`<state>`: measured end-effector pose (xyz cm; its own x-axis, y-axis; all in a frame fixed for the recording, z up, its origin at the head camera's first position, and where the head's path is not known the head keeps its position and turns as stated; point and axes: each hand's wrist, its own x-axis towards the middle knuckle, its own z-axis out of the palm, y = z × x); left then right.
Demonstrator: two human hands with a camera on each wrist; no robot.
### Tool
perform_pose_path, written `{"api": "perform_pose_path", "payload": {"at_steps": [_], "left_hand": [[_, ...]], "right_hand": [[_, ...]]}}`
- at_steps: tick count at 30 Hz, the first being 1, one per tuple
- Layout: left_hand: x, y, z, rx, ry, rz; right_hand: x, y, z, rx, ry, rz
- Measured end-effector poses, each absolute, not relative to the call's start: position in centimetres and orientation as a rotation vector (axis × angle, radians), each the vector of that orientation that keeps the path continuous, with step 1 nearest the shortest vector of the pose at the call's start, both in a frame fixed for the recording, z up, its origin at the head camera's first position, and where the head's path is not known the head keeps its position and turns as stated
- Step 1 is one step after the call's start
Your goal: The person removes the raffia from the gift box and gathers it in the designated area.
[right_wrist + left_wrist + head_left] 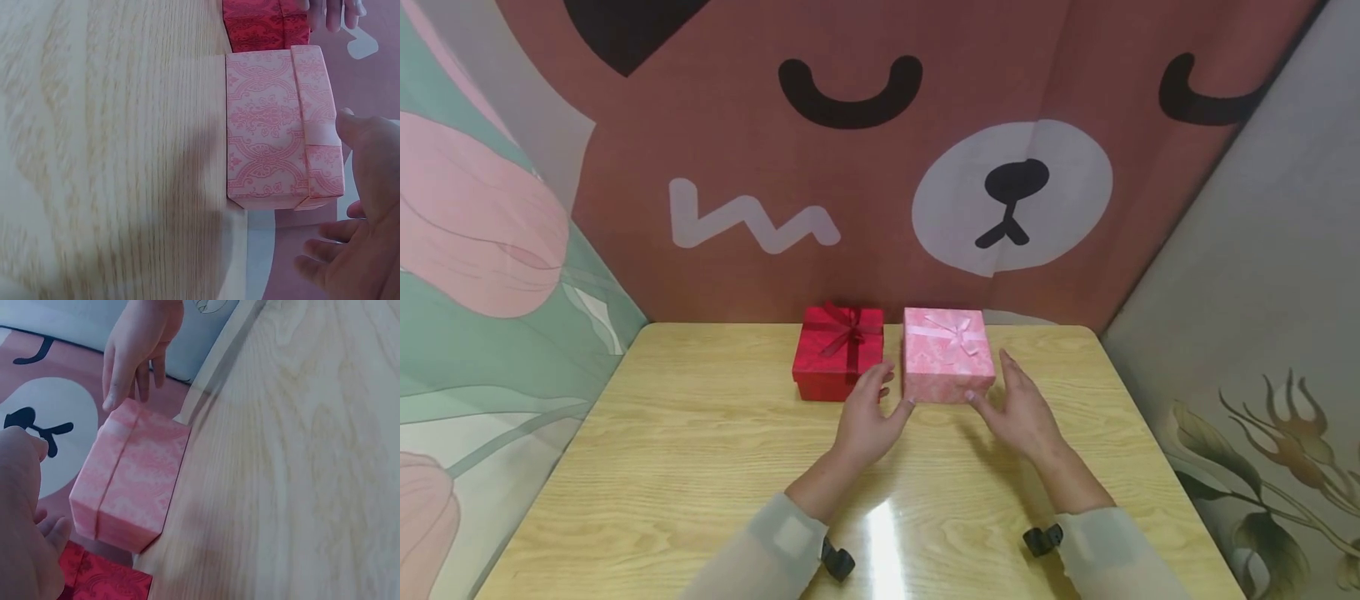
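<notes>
Two boxes: the pink box (938, 358) and the red box (833, 362) sit side by side towards the back of the surface (715, 467), lids on, with a narrow gap between them.
Pink box: on the right of the pair, between the person's hands, resting flat on the surface.
Left hand (867, 423): fingers loose, gripping nothing; it is in front of the gap, near the red box's right side, probably because the gap is the only way to the pink box's left face.
Right hand (1026, 421): fingers spread, also gripping nothing, at the pink box's right side; whether its thumb touches the box, one cannot tell.
Facing palms: the hands flank the pink box, a stance that would suit even pressure from both sides.
Bows: the pink bow (960, 333) and the dark red bow (850, 332) lie on top, a likely reason for keeping the hands to the sides.
</notes>
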<state>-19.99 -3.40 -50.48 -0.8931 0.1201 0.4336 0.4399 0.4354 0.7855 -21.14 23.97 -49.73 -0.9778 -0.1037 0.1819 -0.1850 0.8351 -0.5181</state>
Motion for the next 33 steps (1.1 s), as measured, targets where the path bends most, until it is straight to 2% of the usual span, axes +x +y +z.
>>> {"api": "perform_pose_path", "payload": {"at_steps": [20,33], "left_hand": [[-21.8,-1.1,-52.4,-0.389,-2.472,-1.490],[-23.3,0.4,-52.3,-0.257,-2.542,-1.424]], "right_hand": [[-22.0,23.6,-50.3,0.168,-2.887,0.978],[-23.0,23.7,-50.9,0.146,-2.894,1.045]]}}
